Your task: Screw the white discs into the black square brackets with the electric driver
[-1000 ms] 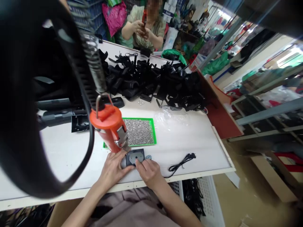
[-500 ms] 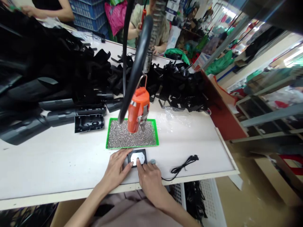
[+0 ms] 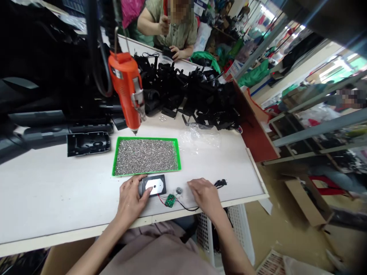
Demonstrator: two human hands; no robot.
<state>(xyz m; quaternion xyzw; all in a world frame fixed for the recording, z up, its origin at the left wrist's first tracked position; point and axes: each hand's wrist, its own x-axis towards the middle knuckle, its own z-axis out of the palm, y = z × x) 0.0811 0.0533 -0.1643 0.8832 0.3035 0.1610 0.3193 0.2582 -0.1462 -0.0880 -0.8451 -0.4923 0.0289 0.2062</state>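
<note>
Box (image 3: 155,184): flat, dark, rectangular, lying on the table (image 3: 71,198) just in front of the green tray (image 3: 179,161); pale plate (image 3: 158,185) on top, corners cut, hole at centre. Red wire (image 3: 161,200) runs from box to green circuit board (image 3: 170,201). Left hand (image 3: 130,196): fingers and thumb clamped on box's left end. Right hand (image 3: 205,194): near black cord (image 3: 220,184), fingers bunched; cannot tell if anything is held

pink bag (image 3: 131,11) — beside co-worker (image 3: 181,36) | cardboard box (image 3: 305,198) — on brown floor (image 3: 271,231) | white perforated crate (image 3: 241,225)
</note>
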